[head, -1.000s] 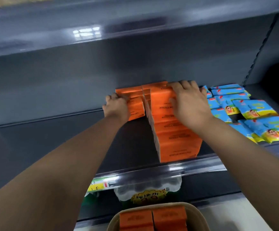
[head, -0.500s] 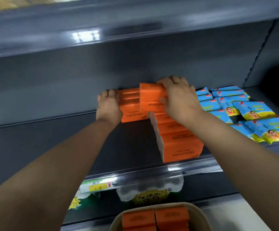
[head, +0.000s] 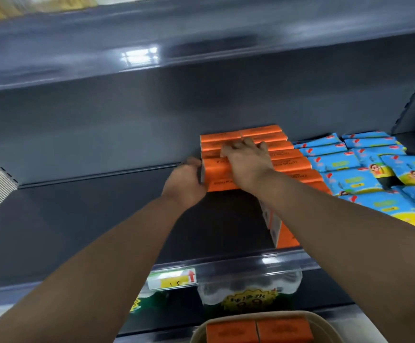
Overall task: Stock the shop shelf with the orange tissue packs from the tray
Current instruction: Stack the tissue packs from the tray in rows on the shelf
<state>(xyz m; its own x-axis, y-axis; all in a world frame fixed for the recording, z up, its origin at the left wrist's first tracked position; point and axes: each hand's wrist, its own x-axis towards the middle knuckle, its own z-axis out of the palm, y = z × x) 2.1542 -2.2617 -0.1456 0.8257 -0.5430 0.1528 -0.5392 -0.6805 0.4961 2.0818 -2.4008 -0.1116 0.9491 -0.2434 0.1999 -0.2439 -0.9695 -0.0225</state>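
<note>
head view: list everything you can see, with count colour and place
shelf: one, dark grey, across the view
tissue packs: count unclear, orange, two rows on the shelf, the left one a short stack at the back
spare tissue packs: two visible, orange, in the tray
tray: one, beige, bottom edge
blue packs: many, blue and yellow, right of the tissue packs
price tag: one, yellow, on the shelf's front rail
bottles: one wrapped bundle, clear, below the shelf
left hand: holds the left end of the back stack
right hand: on top of that stack, fingers curled over it
</note>
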